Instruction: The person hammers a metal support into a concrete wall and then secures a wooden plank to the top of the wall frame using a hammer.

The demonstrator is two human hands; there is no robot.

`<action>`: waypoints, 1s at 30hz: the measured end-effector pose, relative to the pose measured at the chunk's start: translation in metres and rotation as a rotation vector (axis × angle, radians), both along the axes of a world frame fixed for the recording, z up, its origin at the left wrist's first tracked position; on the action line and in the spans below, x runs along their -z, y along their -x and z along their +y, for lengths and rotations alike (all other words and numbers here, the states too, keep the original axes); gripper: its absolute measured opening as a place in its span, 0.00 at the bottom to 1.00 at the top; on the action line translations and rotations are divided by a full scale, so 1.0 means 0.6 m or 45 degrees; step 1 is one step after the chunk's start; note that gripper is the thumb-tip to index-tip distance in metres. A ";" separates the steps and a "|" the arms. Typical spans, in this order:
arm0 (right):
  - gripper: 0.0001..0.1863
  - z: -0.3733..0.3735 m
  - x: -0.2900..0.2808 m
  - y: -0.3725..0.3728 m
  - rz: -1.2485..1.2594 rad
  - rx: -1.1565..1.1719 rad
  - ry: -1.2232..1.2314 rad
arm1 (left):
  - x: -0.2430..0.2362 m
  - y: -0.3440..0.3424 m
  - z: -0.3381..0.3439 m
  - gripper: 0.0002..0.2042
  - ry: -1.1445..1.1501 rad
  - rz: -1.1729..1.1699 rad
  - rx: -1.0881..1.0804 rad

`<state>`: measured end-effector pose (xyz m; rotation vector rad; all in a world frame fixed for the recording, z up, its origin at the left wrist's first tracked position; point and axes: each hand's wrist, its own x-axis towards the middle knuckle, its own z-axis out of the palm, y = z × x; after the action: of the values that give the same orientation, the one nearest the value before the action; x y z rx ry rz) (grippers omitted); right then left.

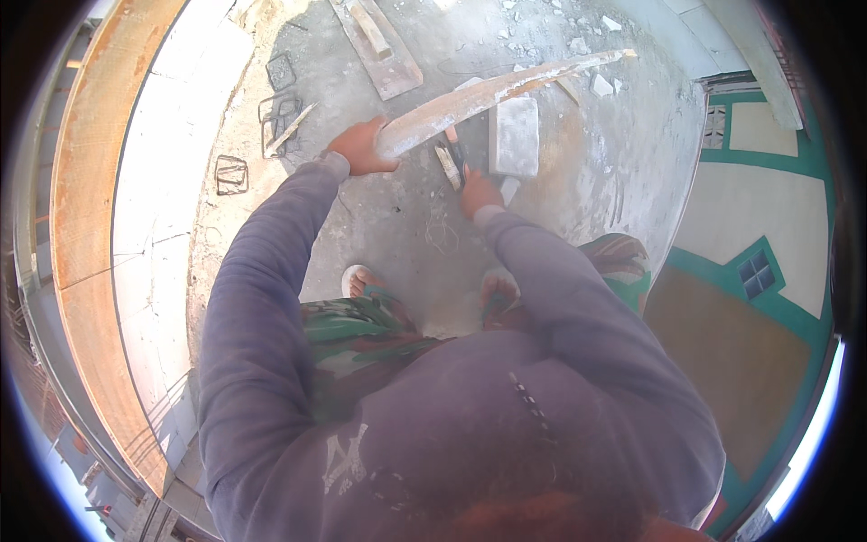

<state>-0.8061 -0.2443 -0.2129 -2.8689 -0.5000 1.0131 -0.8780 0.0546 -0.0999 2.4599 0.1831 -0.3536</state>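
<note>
The left hand [364, 149] is hiding part of the near end of a long curved board [488, 101], and some of its fingers are disappearing behind the wood. The right hand [481, 192] is covering the lower end of a slim dark tool [457, 154], leaving its kind unclear. The top edge is cutting off a grey plank [400, 81]. Camouflage trousers [357, 323] are partly hiding the feet [362, 281]. Small pale fragments [578, 45] are appearing too tiny to identify.

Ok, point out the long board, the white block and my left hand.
Long board [489, 98]: head view, middle of its length.
White block [516, 137]: head view, middle of its upper face.
Left hand [360, 148]: head view, back of the hand.
</note>
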 end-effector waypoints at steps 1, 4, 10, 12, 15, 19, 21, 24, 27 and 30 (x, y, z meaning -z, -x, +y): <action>0.19 -0.008 0.003 0.002 0.023 0.023 -0.006 | 0.005 -0.008 -0.005 0.45 -0.001 0.031 0.026; 0.23 -0.026 -0.002 -0.004 0.002 0.026 -0.019 | 0.013 -0.041 -0.008 0.42 -0.046 0.072 0.119; 0.23 -0.035 -0.039 0.011 0.050 0.180 -0.190 | 0.068 -0.105 -0.018 0.36 -0.147 -0.081 0.406; 0.20 -0.029 -0.075 0.005 0.384 0.546 -0.459 | 0.097 -0.121 -0.024 0.34 -0.164 -0.181 0.426; 0.13 -0.065 -0.093 0.010 0.999 0.893 -0.651 | 0.124 -0.163 -0.038 0.34 -0.189 -0.161 0.473; 0.11 -0.111 -0.203 0.046 0.913 0.878 -0.559 | 0.162 -0.192 -0.021 0.33 -0.164 -0.215 0.538; 0.12 -0.156 -0.243 0.075 0.637 0.682 -0.518 | 0.178 -0.206 -0.023 0.34 -0.123 -0.200 0.570; 0.14 -0.200 -0.248 0.114 0.169 0.348 -0.456 | 0.173 -0.211 -0.045 0.34 -0.280 -0.201 0.553; 0.13 -0.130 -0.314 0.089 0.110 0.478 -0.445 | 0.150 -0.194 -0.065 0.34 -0.341 -0.022 0.343; 0.12 -0.052 -0.329 0.041 -0.186 0.513 -0.718 | 0.163 -0.192 -0.070 0.34 -0.123 0.068 0.186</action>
<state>-0.8310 -0.2758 -0.0154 -2.3968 -0.1597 0.4975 -0.7627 0.0123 -0.1977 2.5682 0.0440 -0.4840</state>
